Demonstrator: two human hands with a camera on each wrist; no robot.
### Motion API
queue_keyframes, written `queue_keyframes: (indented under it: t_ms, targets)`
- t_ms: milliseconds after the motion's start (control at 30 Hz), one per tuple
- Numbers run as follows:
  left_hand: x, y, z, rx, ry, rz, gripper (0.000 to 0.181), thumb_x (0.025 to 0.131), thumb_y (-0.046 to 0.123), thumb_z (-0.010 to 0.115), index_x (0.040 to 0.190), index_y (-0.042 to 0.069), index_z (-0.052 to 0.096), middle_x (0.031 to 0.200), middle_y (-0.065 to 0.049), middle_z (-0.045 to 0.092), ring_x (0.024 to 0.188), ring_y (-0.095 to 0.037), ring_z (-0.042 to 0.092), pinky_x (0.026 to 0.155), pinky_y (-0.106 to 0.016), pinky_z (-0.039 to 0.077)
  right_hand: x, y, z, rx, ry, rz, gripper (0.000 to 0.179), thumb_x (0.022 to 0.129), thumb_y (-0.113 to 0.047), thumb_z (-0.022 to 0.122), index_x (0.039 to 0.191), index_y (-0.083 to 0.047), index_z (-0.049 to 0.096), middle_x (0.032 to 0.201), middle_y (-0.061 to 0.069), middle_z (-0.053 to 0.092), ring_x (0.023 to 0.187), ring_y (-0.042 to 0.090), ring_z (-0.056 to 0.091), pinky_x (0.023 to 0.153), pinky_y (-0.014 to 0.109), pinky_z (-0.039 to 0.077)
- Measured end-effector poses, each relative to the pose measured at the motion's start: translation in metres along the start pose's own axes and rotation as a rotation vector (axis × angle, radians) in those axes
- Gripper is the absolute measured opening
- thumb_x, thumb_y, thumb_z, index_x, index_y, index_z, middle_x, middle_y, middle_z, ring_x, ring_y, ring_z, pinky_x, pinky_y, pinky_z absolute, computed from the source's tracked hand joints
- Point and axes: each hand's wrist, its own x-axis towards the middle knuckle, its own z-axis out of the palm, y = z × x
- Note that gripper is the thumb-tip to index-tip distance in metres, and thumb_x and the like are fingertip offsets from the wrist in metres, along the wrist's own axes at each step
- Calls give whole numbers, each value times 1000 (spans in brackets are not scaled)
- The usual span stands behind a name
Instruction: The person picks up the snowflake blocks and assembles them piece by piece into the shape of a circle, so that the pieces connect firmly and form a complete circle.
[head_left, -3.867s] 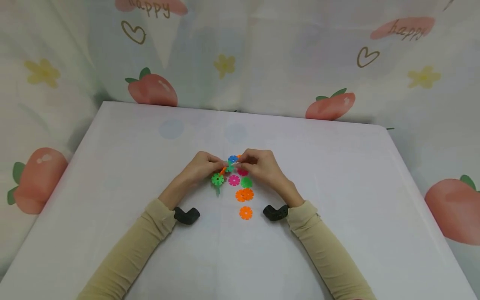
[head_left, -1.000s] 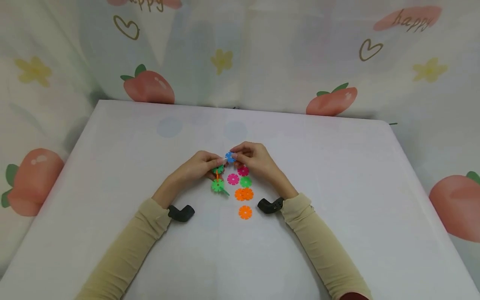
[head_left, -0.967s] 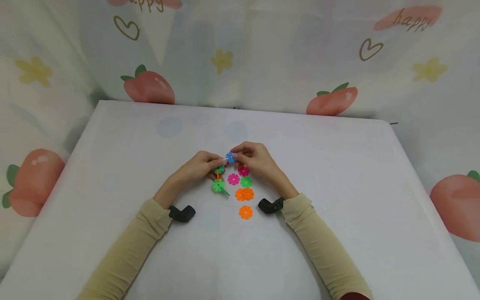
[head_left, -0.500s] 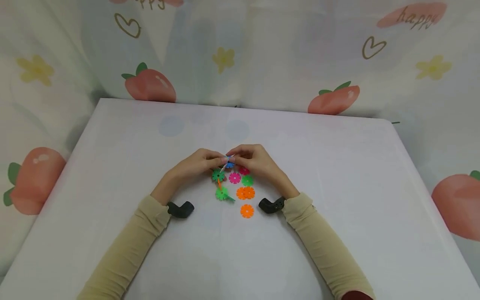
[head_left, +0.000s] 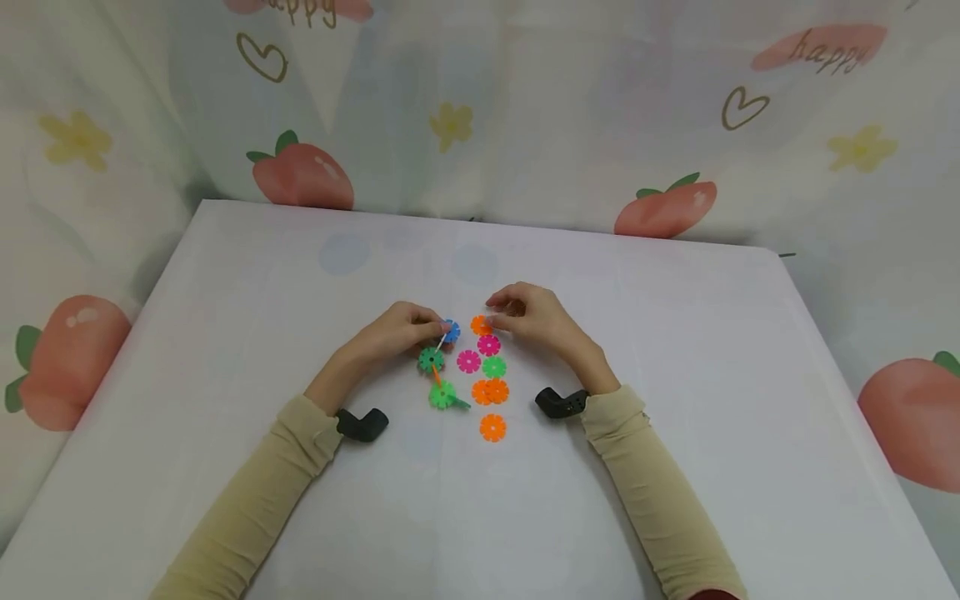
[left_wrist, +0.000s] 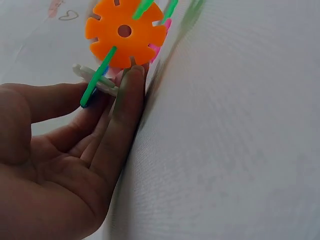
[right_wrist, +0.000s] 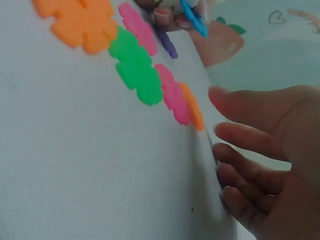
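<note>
In the head view my left hand (head_left: 393, 335) pinches one end of a chain of notched snowflake discs. At that end sits a blue disc (head_left: 452, 332), joined through a white disc (head_left: 441, 342) seen edge-on to a dark green disc (head_left: 431, 360). An orange disc (head_left: 437, 377) links that to a light green disc (head_left: 442, 395), with another green one sticking out at the lower end. The left wrist view shows the chain's orange disc (left_wrist: 137, 47) large above the fingertips. My right hand (head_left: 536, 318) has loosely bent fingers beside a loose orange disc (head_left: 479, 325).
Loose discs lie in a column right of the chain: two pink discs (head_left: 468, 361), a green disc (head_left: 494, 367), overlapping orange discs (head_left: 497, 390) and a single orange disc (head_left: 492, 428) nearest me. They lie on a white-covered table (head_left: 675, 375), with a printed curtain (head_left: 540, 125) behind.
My right hand has let go of the blue disc and moved right to the far loose orange disc. The blue disc stays with the chain in my left hand; the chain hangs slightly lower.
</note>
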Motion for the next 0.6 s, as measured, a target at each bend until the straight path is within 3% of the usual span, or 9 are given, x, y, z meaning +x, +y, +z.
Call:
queue_keyframes:
  t_ms: [167,400,600]
  targets:
    - [-2,-1,1,-13,15,-3,31,104,30,62,106,4,77,96,-6,76,88,-19,61,78,-27,53,2,-3,5,-57,-77,-20,29,88,-20,81,111,-3,73,109,13,65,101,29,57,92,40,49]
    - [-5,-2,-3,-71,-51,7,33,108,23,54,114,-4,73,102,-11,75,87,-17,71,85,-26,56,0,-4,7,-4,-58,27,21,89,-13,78,103,-5,65,98,10,66,94,25,61,88,37,52]
    - [-3,-3,-4,-116,-97,21,36,109,23,51,115,-5,71,101,-14,76,85,-20,76,85,-28,58,-2,-4,6,40,-47,8,15,91,-16,79,99,-8,68,93,7,69,88,23,63,82,33,54]
